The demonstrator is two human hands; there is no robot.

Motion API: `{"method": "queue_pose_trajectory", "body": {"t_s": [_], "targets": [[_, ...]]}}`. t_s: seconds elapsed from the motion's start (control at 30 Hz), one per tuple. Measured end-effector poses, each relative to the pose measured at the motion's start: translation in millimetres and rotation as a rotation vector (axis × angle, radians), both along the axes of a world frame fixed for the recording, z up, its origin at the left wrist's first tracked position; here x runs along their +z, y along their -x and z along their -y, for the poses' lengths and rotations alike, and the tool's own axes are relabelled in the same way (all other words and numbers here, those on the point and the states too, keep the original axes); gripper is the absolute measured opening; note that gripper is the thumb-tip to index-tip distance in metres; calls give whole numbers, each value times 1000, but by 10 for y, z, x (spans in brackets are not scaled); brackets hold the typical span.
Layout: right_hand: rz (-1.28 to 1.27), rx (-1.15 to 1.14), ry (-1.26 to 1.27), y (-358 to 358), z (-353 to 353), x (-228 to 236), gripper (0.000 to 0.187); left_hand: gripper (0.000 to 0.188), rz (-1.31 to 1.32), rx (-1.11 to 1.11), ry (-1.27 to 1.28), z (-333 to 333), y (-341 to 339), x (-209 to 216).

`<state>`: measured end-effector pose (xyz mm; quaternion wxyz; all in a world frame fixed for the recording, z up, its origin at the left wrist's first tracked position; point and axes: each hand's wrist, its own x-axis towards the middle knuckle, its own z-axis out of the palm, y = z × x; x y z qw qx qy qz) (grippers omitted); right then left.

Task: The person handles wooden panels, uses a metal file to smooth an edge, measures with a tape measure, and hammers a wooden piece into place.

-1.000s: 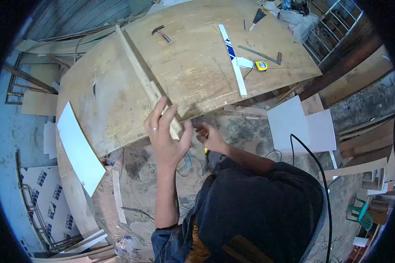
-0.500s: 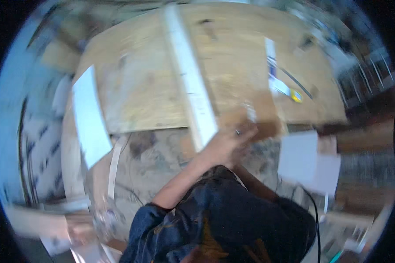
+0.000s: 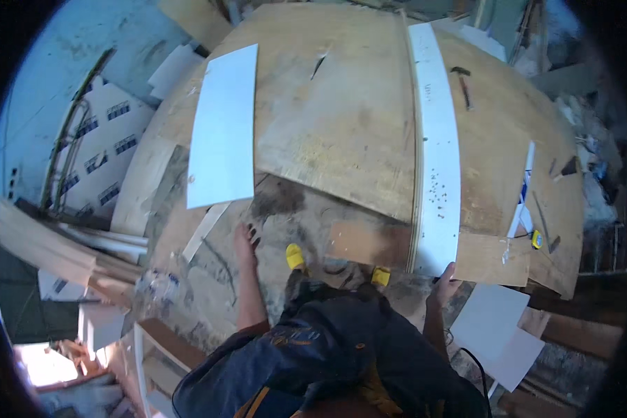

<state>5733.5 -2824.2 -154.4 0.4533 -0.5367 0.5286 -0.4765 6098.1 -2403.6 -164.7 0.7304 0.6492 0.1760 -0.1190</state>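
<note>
Dusty workshop, plywood desk (image 3: 341,125). Right hand (image 3: 444,280) pinching near end of long white board (image 3: 435,139); stiff, light, likely whippy. Left hand (image 3: 244,240) spread, free.

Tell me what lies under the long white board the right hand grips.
The long white board rests on a big plywood sheet; its near end, held by the right hand, overhangs a smaller plywood piece. Whatever sits directly beneath the board is covered.
</note>
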Motion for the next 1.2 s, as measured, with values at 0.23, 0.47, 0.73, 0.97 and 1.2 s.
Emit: {"method": "queue_pose_trajectory", "body": {"t_s": [0.23, 0.47, 0.73, 0.97, 1.2], "targets": [[-258, -326, -217, -291, -184, -422, 77, 72, -259, 219, 406, -358, -1424, -103], [-342, -219, -362, -1335, -1236, -754, 71, 32, -160, 147, 173, -1257, -2446, -556], [18, -28, -361, -1660, -1715, -787, 63, 33, -312, 73, 12, -2722, -3648, -214], [131, 141, -676, -1449, -1818, -457, 53, 47, 398, 348, -1065, -2020, -2615, -472], [168, -202, -592, -1006, -1458, -406, 48, 59, -331, 4, 227, -424, -1149, -510]]}}
